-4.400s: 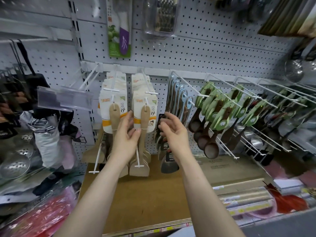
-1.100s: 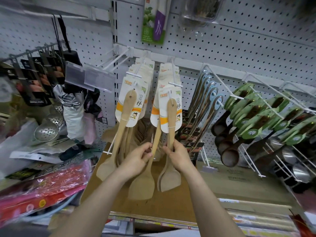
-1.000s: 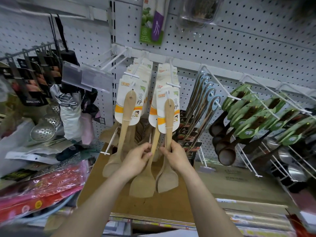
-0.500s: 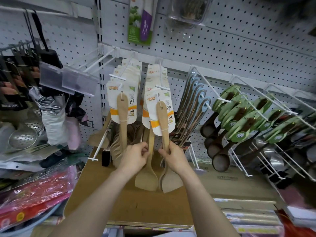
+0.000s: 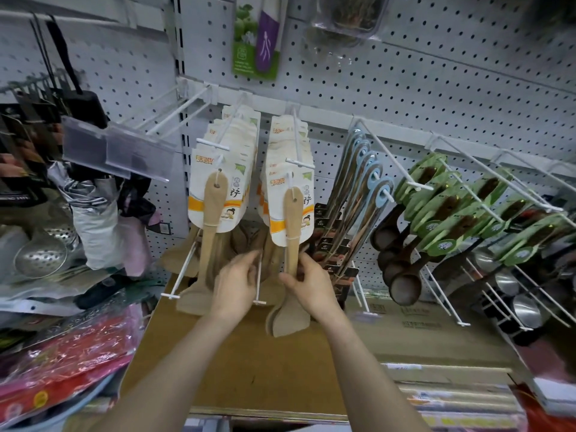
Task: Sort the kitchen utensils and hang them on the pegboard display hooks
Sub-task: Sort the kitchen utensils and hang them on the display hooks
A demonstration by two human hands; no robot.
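Right hand point(image 5: 308, 286) pinches the handle of a carded wooden spatula point(image 5: 293, 213) hanging on its pegboard point(image 5: 436, 73) hook, while left hand point(image 5: 237, 285) lies beside a lower white hook point(image 5: 258, 291), its grip unclear.

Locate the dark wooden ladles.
Head view, right of centre: the dark wooden ladles hang under green cards, just right of the blue-topped utensils and of the right hand, its grip on a spatula.
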